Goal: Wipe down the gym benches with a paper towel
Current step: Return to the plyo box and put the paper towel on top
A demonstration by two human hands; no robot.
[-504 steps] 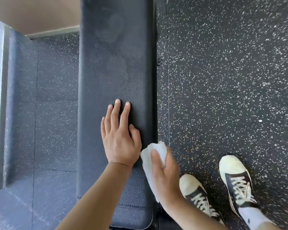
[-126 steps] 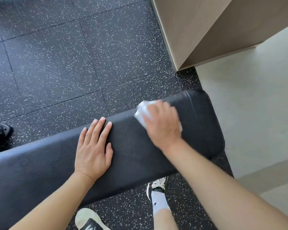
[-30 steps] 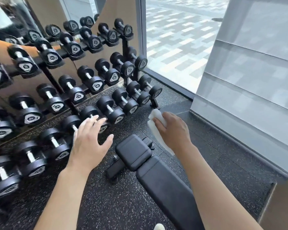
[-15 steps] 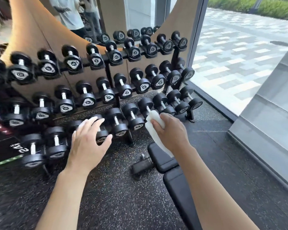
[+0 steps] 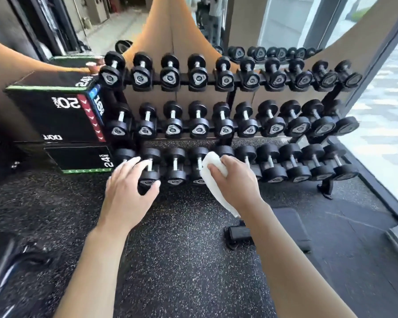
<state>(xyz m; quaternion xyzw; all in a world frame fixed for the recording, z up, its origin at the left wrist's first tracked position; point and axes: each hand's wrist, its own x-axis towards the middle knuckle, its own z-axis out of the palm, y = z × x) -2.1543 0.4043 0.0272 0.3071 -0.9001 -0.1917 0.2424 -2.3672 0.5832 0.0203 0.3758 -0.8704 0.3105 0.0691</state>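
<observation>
At frame centre, our right hand point(image 5: 236, 180) is gripping the paper towel point(image 5: 213, 177) (white, crumpled). Our left hand point(image 5: 129, 191) is hovering, fingers relaxed, holding nothing. The bench point(image 5: 290, 226) is lying lower right.

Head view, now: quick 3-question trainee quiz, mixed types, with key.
1. True or false: the paper towel lies flat on the bench.
2. Which hand grips the towel? A) left hand B) right hand
3. Fill in: the dumbbell rack has ___ tiers.

Key: 1 false, it is held up in front of the rack, clear of the bench. 2 B; the left hand is empty, fingers spread. 3 three.
</observation>
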